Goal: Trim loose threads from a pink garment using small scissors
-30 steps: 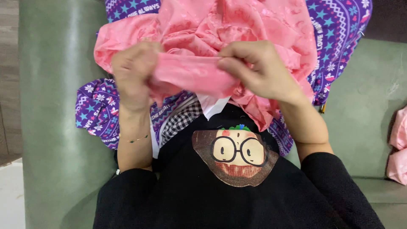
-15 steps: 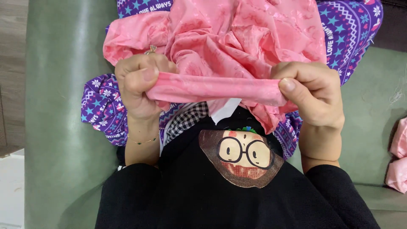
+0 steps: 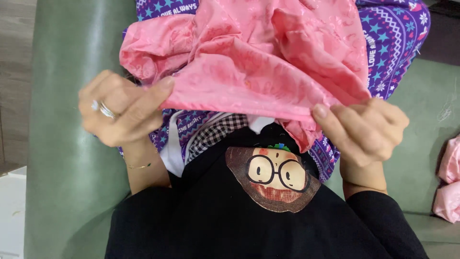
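Head view, looking down at two hands and a lap. Left hand (image 3: 125,109), with a ring, fingers curled shut, pinching one corner of the pink cloth (image 3: 258,72). Right hand (image 3: 364,128), fingers curled shut too, pinching the other corner. Cloth edge pulled tight between both hands, the rest bunched up above. Under it, a purple blanket (image 3: 397,33) with stars. All on a green couch (image 3: 67,158). More pink cloth (image 3: 449,184) far right.

Both hands, left (image 3: 122,108) and right (image 3: 366,129), pinch a pink cloth (image 3: 258,76) over a green sofa (image 3: 62,158).
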